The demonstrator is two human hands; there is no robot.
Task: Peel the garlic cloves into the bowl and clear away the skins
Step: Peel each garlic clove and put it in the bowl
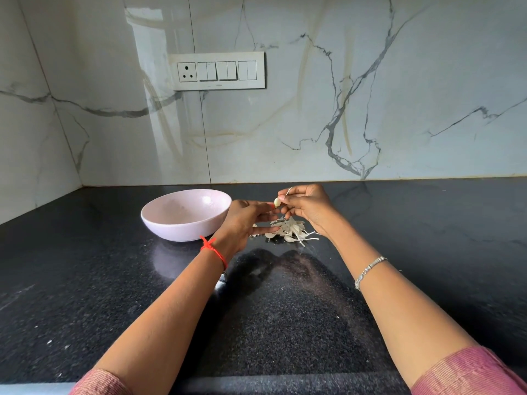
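- Garlic clove (276,202) is held up in the air between the two hands, above the counter (285,309) and just right of the bowl (176,230).
- Right hand (309,208): fingers curled, thumb and forefinger pinching a thin strip of skin (288,191) that stands up from the clove. The thumb tip sits against the clove.
- Left hand (246,220): back of hand to the camera, fingers stretched out fairly straight toward the right. The upper fingertip reaches the clove. Cannot tell which hand bears the clove's weight.
- A pile of skins (286,230) lies on the counter directly beneath the hands, pale and stringy, with a few plump pieces mixed in. Cannot tell whether those are whole cloves.
- The bowl is pale pink, upright on the counter, left of the pile and close to the left hand. Its inside is too washed out to read.
- Counter is dark speckled stone with small pale flecks scattered on it.
- Red thread (214,249) on the left wrist, silver bracelet (369,270) on the right.
- Switch panel (218,71) on the marble wall (399,81) behind.
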